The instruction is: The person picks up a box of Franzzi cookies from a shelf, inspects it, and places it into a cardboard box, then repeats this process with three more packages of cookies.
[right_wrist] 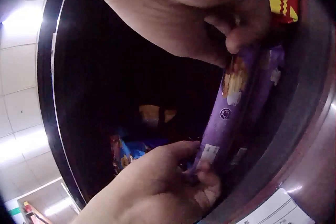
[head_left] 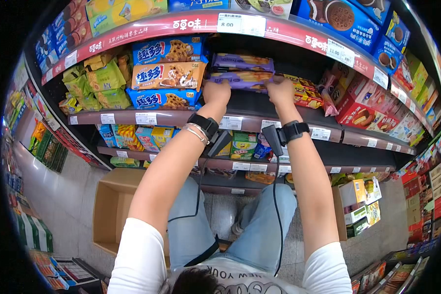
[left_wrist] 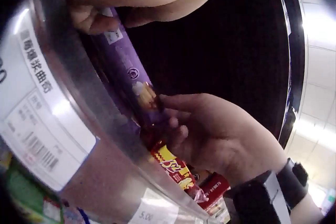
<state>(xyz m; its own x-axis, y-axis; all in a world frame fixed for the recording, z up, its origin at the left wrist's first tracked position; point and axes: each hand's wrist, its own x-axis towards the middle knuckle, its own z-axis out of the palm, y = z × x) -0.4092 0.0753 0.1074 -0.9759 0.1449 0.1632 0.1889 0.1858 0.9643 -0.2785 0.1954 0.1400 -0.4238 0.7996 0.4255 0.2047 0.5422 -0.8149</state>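
Note:
A purple biscuit pack [head_left: 245, 80] lies across the shelf, its ends pinched by two hands. The left hand [head_left: 216, 94] grips its left end and the right hand [head_left: 281, 91] its right end. Behind it on the shelf is a second purple pack [head_left: 242, 62]. In the left wrist view the purple pack [left_wrist: 128, 66] runs between the left hand [left_wrist: 94, 19] and the right hand [left_wrist: 210, 129]. The right wrist view has the pack [right_wrist: 223, 113] between the left hand [right_wrist: 163, 182] and the right hand [right_wrist: 210, 19], fingertips on its ends.
Left of the hands stand stacked blue and orange cookie packs [head_left: 169, 76] and green bags [head_left: 105, 78]. Red and yellow packs [head_left: 304, 93] lie beside the right hand. A price-tagged shelf edge [head_left: 171, 119] runs below. An open cardboard box [head_left: 105, 210] stands on the floor.

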